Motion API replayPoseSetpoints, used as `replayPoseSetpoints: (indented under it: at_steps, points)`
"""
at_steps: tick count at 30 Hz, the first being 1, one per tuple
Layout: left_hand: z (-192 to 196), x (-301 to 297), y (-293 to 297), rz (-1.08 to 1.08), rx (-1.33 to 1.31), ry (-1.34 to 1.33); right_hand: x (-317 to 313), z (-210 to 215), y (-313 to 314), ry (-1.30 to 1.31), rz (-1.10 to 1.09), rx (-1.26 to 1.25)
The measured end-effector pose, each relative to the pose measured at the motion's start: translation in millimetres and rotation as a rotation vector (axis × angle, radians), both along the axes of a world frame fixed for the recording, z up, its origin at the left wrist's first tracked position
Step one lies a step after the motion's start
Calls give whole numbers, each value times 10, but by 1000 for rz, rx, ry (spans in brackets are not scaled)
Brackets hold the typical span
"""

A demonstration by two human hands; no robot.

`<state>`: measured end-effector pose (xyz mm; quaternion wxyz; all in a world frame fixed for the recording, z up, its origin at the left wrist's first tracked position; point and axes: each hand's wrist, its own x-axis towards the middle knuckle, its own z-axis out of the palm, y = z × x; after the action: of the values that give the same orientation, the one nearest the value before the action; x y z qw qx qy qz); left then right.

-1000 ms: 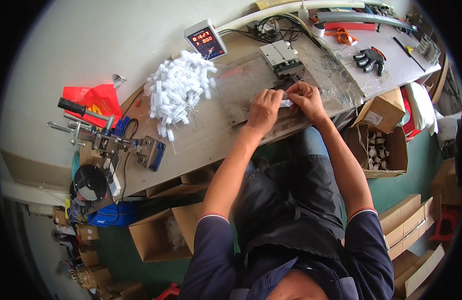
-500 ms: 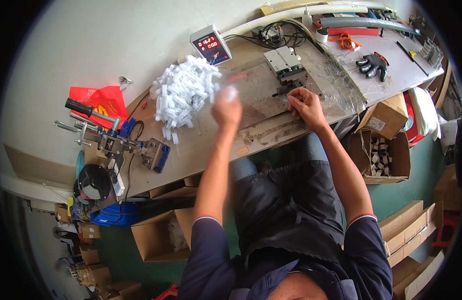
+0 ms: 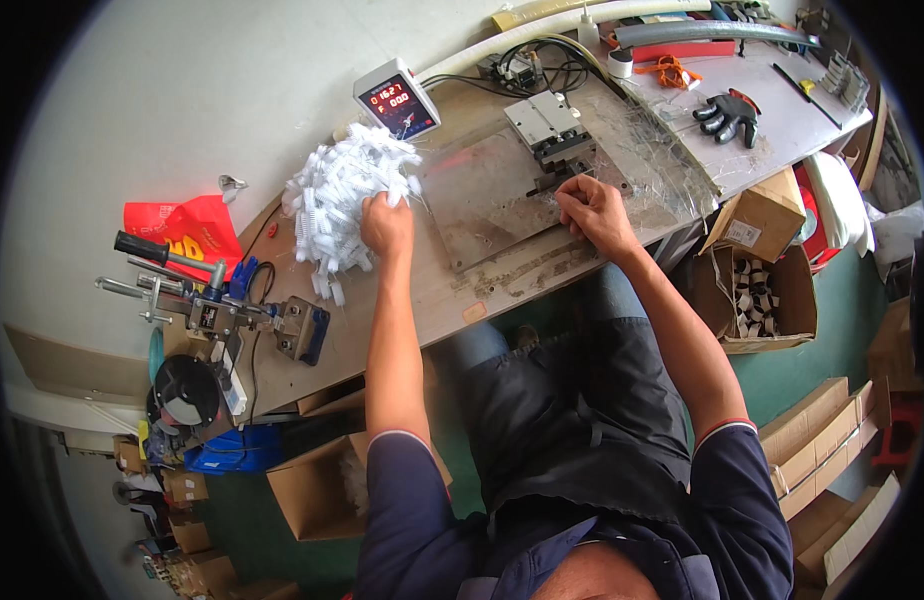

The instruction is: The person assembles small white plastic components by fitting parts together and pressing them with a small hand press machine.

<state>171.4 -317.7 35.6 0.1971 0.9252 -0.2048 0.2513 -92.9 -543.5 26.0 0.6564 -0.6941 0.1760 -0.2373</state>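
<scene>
Left hand (image 3: 386,226) now moved off metal plate (image 3: 492,190) into white parts pile (image 3: 340,205) upper left, grip unclear; right hand (image 3: 589,207) loosely curled at jig (image 3: 554,130)

My left arm stretches straight ahead, left hand (image 3: 386,225) palm down with fingers curled. My right arm bends inward, right hand (image 3: 589,205) loosely fisted, knuckles up.

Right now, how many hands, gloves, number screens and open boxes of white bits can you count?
Hands: 2, the left hand in the white pile and the right hand by the metal block
Gloves: 1, a black glove
Number screens: 1, a counter
Open boxes of white bits: 2, the right box and the low box
Total: 6
</scene>
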Motion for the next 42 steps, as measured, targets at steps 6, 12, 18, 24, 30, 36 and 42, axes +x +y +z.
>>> replayPoseSetpoints:
  at_steps: [6,12,18,24,30,36,42]
  points:
    - [-10,-880,-211,-435,-752,694,18,41,19,86,0,-127]
    - [88,-1755,-528,-598,-888,1117,12,105,179,-29,38,-25]
    - [156,-1991,-671,-684,-960,1336,-152,177,51,36,149,353]
    - [91,-2052,-690,-772,-1092,1503,-175,249,-6,48,166,422]
    - [175,-1861,-829,-621,-889,906,-126,59,-216,266,-61,-77]
    - [-52,-809,-841,-479,-872,539,15,162,-185,405,-219,-435]
    - [-114,-778,-887,-470,-873,464,107,147,-192,508,-338,-542]
